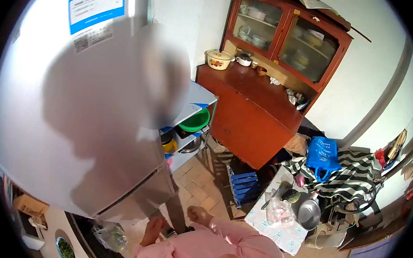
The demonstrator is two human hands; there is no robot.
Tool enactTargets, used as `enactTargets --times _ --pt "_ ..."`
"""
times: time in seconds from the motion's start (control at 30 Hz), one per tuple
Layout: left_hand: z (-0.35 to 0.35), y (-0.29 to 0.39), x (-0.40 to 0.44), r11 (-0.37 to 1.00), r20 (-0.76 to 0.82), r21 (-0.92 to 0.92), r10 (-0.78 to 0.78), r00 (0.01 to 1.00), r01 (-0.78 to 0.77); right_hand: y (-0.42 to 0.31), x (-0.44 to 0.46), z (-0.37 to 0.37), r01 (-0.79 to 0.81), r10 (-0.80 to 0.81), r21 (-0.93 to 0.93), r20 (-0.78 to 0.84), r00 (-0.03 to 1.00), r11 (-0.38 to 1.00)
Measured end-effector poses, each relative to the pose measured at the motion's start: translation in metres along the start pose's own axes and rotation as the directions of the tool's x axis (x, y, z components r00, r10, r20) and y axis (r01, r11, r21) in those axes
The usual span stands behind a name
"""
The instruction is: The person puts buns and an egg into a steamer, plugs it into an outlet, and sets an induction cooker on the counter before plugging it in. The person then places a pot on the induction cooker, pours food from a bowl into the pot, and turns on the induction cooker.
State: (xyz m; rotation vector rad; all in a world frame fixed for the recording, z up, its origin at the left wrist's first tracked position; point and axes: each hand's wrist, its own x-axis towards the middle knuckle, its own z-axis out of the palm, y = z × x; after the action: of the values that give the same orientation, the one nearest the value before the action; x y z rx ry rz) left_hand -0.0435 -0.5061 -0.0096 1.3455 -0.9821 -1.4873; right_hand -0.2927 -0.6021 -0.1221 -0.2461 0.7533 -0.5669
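Note:
Near the bottom centre, in front of the pink clothing, are both hands. My left hand (154,228) has its fingers curled; whether anything is inside them is too small to tell. A short gap to the right of it, my right hand (199,215) is also curled, with its contents hidden. Behind the hands rises the large pale refrigerator (91,138), with a dark shadow across its door. A clear plastic bag (109,237) with something green inside lies to the left of my left hand.
A red-brown cabinet (248,117) stands behind a blue slatted stool (244,186). At right, a low table (258,214) holds a plastic bag, a metal pan (309,214) and vegetables. A shelf rack holds a green basin (195,121). Greens fill a plate (65,249) at lower left.

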Motion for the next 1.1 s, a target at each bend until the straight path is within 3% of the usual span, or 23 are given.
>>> enactTargets --times 0.1,0.2,0.37,0.5,0.57,0.63,0.7,0.73,0.8,0.87,0.93,1.0,1.07,1.1 --pt "0.010 0.038 0.026 0.985 0.094 -0.092 -0.137 0.986 0.146 -0.065 -0.019 0.030 -0.011 0.008 -0.007 -0.316 0.949 1.000" --pt "0.022 0.048 0.061 0.967 0.203 -0.071 -0.226 0.953 0.244 -0.109 0.006 -0.018 -0.025 0.034 0.211 -0.037 0.999 0.977" --pt "0.066 0.062 0.141 0.943 0.268 -0.057 -0.303 0.915 0.328 -0.185 0.066 -0.102 0.035 -0.054 0.265 0.066 0.996 0.964" --pt "0.122 0.066 0.219 0.902 0.188 -0.178 -0.362 0.913 0.394 -0.251 0.159 -0.204 0.041 -0.220 0.428 0.378 0.899 0.903" --pt "0.154 0.067 0.254 0.878 0.222 -0.199 -0.393 0.892 0.436 -0.281 0.203 -0.258 0.202 -0.216 0.090 0.180 0.960 0.975" --pt "0.184 0.084 0.285 0.857 0.287 -0.132 -0.447 0.847 0.497 -0.335 0.219 -0.261 0.232 -0.240 -0.211 -0.014 0.971 0.950" --pt "0.206 0.106 0.311 0.791 0.287 -0.106 -0.556 0.780 0.602 -0.390 0.234 -0.239 0.181 -0.249 -0.325 -0.181 0.951 0.928" --pt "0.210 0.109 0.318 0.822 0.275 -0.140 -0.504 0.819 0.553 -0.418 0.242 -0.226 0.152 -0.244 -0.343 -0.243 0.939 0.927" --pt "0.215 0.112 0.330 0.868 0.253 -0.198 -0.403 0.880 0.455 -0.466 0.258 -0.210 0.103 -0.170 -0.233 -0.291 0.941 0.967" --pt "0.223 0.132 0.340 0.939 0.188 0.018 -0.339 0.922 0.342 -0.488 0.299 -0.219 0.111 -0.322 -0.513 -0.343 0.882 0.851" --pt "0.221 0.121 0.343 0.932 0.179 -0.004 -0.355 0.918 0.361 -0.492 0.363 -0.253 0.176 -0.429 -0.658 -0.245 0.870 0.732" --pt "0.228 0.134 0.352 0.874 0.121 -0.114 -0.459 0.880 0.472 -0.520 0.364 -0.217 0.093 -0.197 -0.285 -0.362 0.911 0.954" --pt "0.237 0.152 0.363 0.757 0.069 -0.274 -0.600 0.797 0.593 -0.535 0.370 -0.192 0.031 -0.054 -0.061 -0.404 0.913 0.998" --pt "0.231 0.140 0.365 0.761 0.082 -0.275 -0.590 0.803 0.587 -0.540 0.373 -0.183 0.021 -0.029 -0.023 -0.432 0.901 1.000"
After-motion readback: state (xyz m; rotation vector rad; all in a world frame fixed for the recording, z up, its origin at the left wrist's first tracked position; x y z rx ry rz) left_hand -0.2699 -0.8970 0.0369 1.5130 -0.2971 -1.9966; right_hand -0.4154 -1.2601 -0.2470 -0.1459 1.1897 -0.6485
